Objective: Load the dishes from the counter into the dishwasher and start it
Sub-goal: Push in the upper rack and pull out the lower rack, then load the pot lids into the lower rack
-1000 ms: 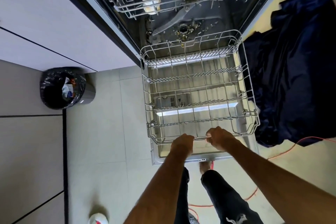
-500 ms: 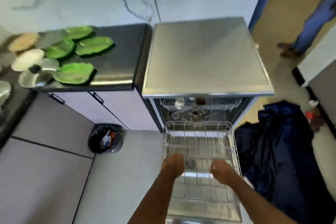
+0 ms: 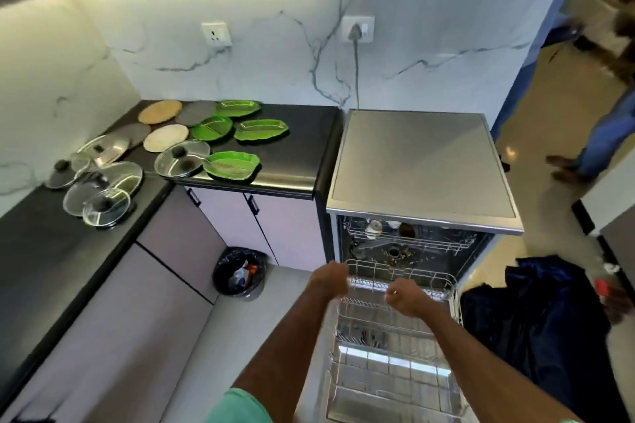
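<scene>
Wire-built, the lower rack (image 3: 402, 266) is seen empty, drawn out of the dishwasher (image 3: 419, 161) directly beneath the fingers. The left hand (image 3: 328, 280) and right hand (image 3: 407, 299) are held over it, fingers curled under with nothing seen in them. Just beyond the fingers, cups (image 3: 374, 227) are lodged in the upper rack (image 3: 443, 245). Well to their left, green plates (image 3: 231, 165) and glass lids (image 3: 182, 158) are spread on the bench (image 3: 299, 148). Nearer on that side, rubbish is held in a black-lined bin (image 3: 239, 276).
</scene>
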Demonstrator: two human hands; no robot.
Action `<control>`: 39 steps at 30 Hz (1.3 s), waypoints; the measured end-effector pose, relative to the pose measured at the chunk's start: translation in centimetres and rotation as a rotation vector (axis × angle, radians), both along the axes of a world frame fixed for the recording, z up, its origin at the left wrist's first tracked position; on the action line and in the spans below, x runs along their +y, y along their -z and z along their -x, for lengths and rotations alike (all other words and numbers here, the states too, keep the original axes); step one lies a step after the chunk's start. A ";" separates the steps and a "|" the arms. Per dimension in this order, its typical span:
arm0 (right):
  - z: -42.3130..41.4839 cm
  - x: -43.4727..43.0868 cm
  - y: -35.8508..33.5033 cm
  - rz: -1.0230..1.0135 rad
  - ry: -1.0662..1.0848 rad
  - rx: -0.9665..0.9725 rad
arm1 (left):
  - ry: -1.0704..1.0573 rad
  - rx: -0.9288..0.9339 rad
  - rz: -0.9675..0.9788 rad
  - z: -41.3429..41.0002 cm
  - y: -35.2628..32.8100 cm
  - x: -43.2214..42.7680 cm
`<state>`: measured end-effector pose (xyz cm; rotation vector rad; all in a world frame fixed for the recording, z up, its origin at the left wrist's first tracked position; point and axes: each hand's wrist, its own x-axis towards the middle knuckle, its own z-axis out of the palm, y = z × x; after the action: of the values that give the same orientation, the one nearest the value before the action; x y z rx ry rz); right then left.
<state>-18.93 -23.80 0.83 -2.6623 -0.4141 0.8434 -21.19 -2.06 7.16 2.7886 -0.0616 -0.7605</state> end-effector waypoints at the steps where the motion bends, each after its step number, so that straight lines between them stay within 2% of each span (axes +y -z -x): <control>1: 0.1 1.0 -0.7 -0.007 0.007 -0.006 | -0.003 -0.007 0.011 0.5 -0.9 0.9; 12: -0.5 17.8 -9.6 -0.182 -0.004 -0.172 | -0.086 -0.157 0.057 2.4 -5.7 18.8; 17: -0.5 25.7 -12.0 -0.283 0.050 -0.158 | -0.174 -0.228 0.096 2.2 -7.3 27.2; 21: 0.0 31.0 -13.5 -0.338 0.012 -0.180 | -0.212 -0.298 0.131 3.1 -7.5 32.3; 31: -1.0 41.3 -13.1 -0.352 -0.117 -0.157 | -0.347 -0.305 0.195 4.7 -4.8 41.3; 39: -4.9 47.6 -11.3 -0.365 -0.117 -0.057 | -0.420 -0.300 0.270 0.9 -4.1 46.6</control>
<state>-13.99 23.78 12.10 -2.3452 -0.6739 0.6515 -22.14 44.52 11.30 2.5058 0.3307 -0.2124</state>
